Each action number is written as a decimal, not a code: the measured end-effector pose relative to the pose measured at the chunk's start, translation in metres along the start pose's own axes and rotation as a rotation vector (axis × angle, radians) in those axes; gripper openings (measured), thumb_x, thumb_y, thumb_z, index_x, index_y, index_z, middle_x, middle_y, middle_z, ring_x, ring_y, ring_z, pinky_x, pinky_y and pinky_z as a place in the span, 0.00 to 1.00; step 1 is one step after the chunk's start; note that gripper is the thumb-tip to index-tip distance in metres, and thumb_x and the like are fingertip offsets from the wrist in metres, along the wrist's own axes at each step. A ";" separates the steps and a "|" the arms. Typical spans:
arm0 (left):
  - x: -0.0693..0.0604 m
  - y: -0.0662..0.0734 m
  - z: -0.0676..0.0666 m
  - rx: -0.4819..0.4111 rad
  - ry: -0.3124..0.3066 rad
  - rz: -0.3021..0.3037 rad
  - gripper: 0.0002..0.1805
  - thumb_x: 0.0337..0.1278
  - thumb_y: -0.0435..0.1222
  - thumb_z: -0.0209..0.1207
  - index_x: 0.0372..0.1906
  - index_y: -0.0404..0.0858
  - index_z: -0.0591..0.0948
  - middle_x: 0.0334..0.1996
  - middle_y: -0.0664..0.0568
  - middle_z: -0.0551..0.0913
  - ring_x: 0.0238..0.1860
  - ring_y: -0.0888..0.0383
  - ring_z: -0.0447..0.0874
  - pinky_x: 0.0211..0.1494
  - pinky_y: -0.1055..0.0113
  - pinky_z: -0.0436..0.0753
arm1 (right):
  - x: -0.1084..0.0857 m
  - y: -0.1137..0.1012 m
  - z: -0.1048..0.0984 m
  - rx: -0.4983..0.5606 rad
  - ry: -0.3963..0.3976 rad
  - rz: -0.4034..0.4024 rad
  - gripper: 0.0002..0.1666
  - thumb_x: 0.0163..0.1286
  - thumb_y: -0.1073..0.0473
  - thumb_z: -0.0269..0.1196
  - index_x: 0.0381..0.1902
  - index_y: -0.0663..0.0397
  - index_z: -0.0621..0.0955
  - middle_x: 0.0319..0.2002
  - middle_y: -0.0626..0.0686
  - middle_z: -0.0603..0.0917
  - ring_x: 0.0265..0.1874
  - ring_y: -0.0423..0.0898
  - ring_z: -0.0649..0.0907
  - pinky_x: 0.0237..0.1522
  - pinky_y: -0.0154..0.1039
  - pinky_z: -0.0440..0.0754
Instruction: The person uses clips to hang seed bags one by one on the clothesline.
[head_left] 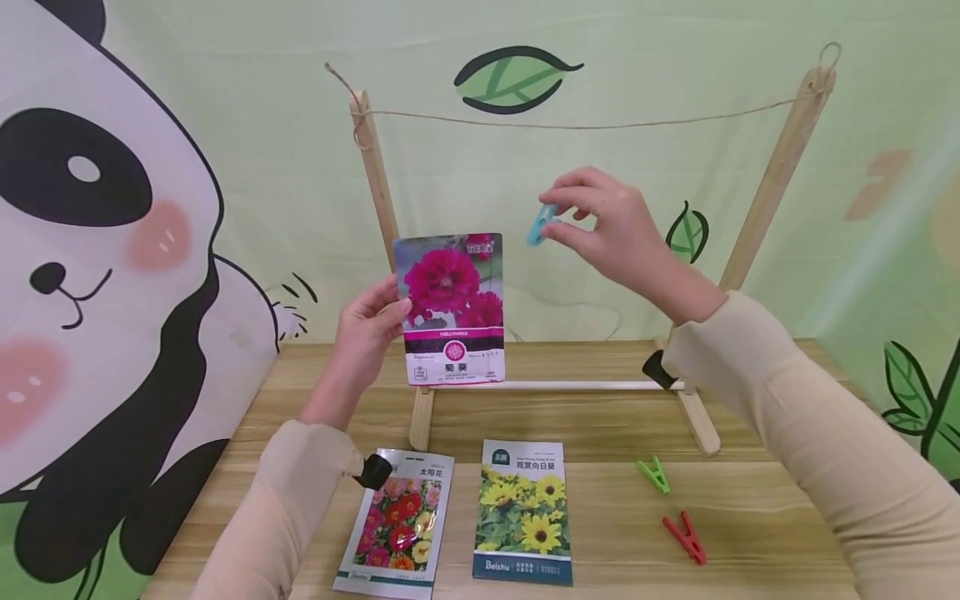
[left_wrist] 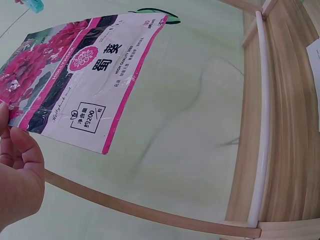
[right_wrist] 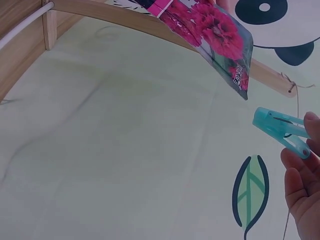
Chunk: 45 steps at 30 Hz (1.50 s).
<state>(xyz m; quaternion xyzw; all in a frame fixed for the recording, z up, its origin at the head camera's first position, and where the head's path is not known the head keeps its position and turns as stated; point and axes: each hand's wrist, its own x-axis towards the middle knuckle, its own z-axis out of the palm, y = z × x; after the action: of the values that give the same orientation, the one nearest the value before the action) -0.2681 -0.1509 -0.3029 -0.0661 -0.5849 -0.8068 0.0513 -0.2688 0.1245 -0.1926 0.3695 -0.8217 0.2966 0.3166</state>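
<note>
A seed packet with magenta flowers (head_left: 453, 308) is held upright below the string, its left edge pinched by the left hand (head_left: 367, 321). In the left wrist view the same packet (left_wrist: 95, 65) appears tilted, with the left hand (left_wrist: 20, 175) at its edge. To its right, the right hand (head_left: 615, 229) pinches a light blue clothespin (head_left: 542, 223) between thumb and fingers, apart from packet and string. The right wrist view shows the blue clothespin (right_wrist: 280, 130) by its handle ends in the right hand (right_wrist: 304, 175); the packet (right_wrist: 220, 37) is nearby.
A twine string (head_left: 570, 127) spans two wooden posts (head_left: 780, 175) of a frame with a white crossbar (head_left: 585, 386). On the wooden table (head_left: 615, 517) lie a red-flower packet (head_left: 397, 525), a yellow-flower packet (head_left: 522, 512), a green clothespin (head_left: 655, 475) and a red clothespin (head_left: 685, 538).
</note>
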 end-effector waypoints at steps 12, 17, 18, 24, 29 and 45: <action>0.004 0.008 0.005 -0.008 0.002 0.016 0.20 0.53 0.25 0.52 0.32 0.56 0.82 0.28 0.60 0.77 0.25 0.67 0.75 0.27 0.76 0.72 | 0.011 -0.006 -0.006 0.004 0.001 0.037 0.18 0.51 0.64 0.66 0.41 0.66 0.80 0.39 0.57 0.79 0.35 0.48 0.80 0.36 0.34 0.75; 0.006 0.010 0.007 -0.010 0.002 0.025 0.19 0.53 0.26 0.54 0.32 0.57 0.82 0.28 0.60 0.77 0.25 0.66 0.75 0.28 0.76 0.72 | 0.015 -0.007 -0.008 -0.001 0.001 0.057 0.18 0.52 0.63 0.65 0.42 0.65 0.80 0.40 0.56 0.79 0.35 0.47 0.81 0.37 0.33 0.76; 0.006 0.011 0.007 -0.008 0.003 0.027 0.19 0.53 0.26 0.53 0.32 0.57 0.82 0.28 0.60 0.77 0.25 0.66 0.75 0.27 0.76 0.72 | 0.015 -0.007 -0.009 -0.001 0.000 0.060 0.18 0.52 0.63 0.65 0.42 0.65 0.80 0.40 0.56 0.79 0.35 0.46 0.81 0.37 0.33 0.76; 0.008 0.014 0.008 -0.012 0.000 0.041 0.19 0.53 0.25 0.53 0.32 0.57 0.82 0.28 0.59 0.77 0.25 0.66 0.74 0.27 0.76 0.72 | 0.018 -0.009 -0.010 -0.004 -0.005 0.065 0.18 0.53 0.62 0.65 0.42 0.65 0.80 0.40 0.56 0.79 0.35 0.46 0.81 0.37 0.34 0.76; 0.010 0.016 0.010 -0.015 -0.002 0.046 0.18 0.52 0.26 0.54 0.33 0.56 0.82 0.28 0.59 0.76 0.25 0.66 0.73 0.26 0.77 0.71 | 0.022 -0.009 -0.012 -0.006 -0.004 0.077 0.18 0.53 0.61 0.65 0.42 0.64 0.80 0.40 0.56 0.79 0.36 0.45 0.81 0.37 0.27 0.74; 0.015 0.026 0.017 -0.030 0.024 0.024 0.15 0.51 0.27 0.56 0.36 0.53 0.82 0.29 0.58 0.75 0.26 0.66 0.72 0.27 0.77 0.70 | 0.035 -0.013 -0.019 0.026 0.015 0.132 0.18 0.53 0.60 0.65 0.42 0.62 0.81 0.42 0.54 0.80 0.36 0.44 0.81 0.35 0.21 0.72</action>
<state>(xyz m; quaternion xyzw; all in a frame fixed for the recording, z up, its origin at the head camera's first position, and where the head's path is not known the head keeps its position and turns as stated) -0.2783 -0.1427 -0.2711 -0.0642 -0.5712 -0.8156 0.0668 -0.2707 0.1164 -0.1517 0.3163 -0.8380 0.3302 0.2979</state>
